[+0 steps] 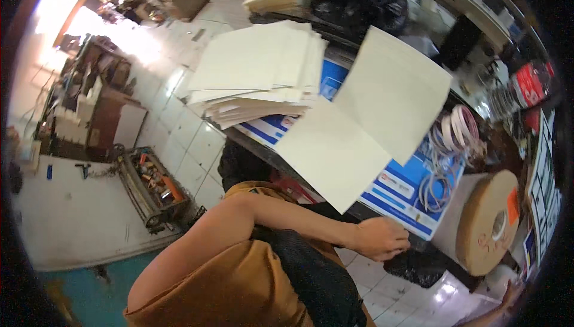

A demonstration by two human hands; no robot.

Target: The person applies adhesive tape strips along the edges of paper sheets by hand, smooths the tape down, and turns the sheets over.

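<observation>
My left hand (382,238) is at the near edge of the table, fingers curled, beside the blue and white printed covering (399,198). Whatever lies inside those fingers, if anything, is hidden. Just beyond it lies a cream sheet (335,153), its corner past the table edge. A second cream sheet (394,88) adjoins it farther back; I cannot tell if they are joined. To their left rises an uneven stack of cream sheets (251,58). At the lower right rim, my right hand (513,296) is small and blurred, below a large cardboard spool (478,237).
Rolls of tape (460,128) and loose pale loops (438,186) lie on the table's right. Behind them a clear bottle with a red label (526,88) leans. A black plastic bag (359,4) sits at the back. Leftward, a metal tray of tools (155,183) stands near the tiled floor.
</observation>
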